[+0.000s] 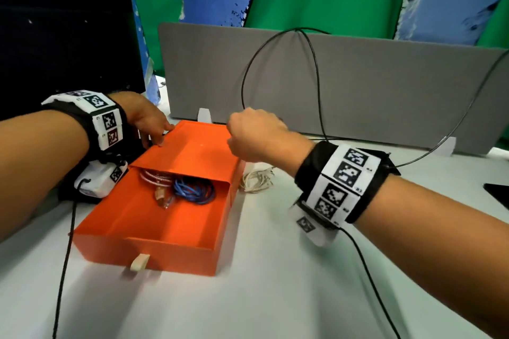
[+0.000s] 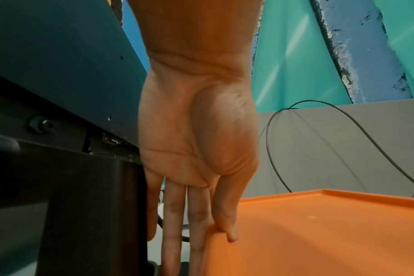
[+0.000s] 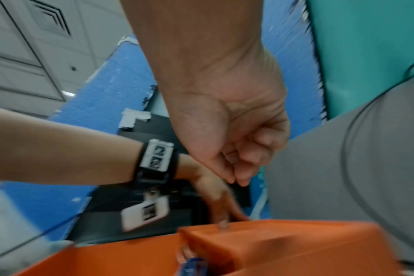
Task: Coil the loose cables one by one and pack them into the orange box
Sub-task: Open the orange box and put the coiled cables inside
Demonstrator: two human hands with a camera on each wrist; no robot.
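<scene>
The orange box (image 1: 165, 228) is a drawer pulled out of its sleeve toward me. In the drawer lie a coiled blue cable (image 1: 195, 190) and a red-and-white braided cable (image 1: 157, 177). My left hand (image 1: 157, 129) grips the sleeve's left edge (image 2: 319, 233), thumb on top and fingers down the side. My right hand (image 1: 248, 132) hovers over the sleeve's back right corner with its fingers curled (image 3: 236, 168); nothing shows in them. A bundled white cable (image 1: 256, 180) lies on the table right of the box. A thin black cable (image 1: 275, 38) loops up behind the box and my right hand.
A grey divider panel (image 1: 358, 85) stands close behind the box. A dark monitor (image 1: 55, 36) sits at the back left. A dark flat object (image 1: 495, 192) lies at the right edge. Black wrist-camera leads (image 1: 63, 270) trail over the white table.
</scene>
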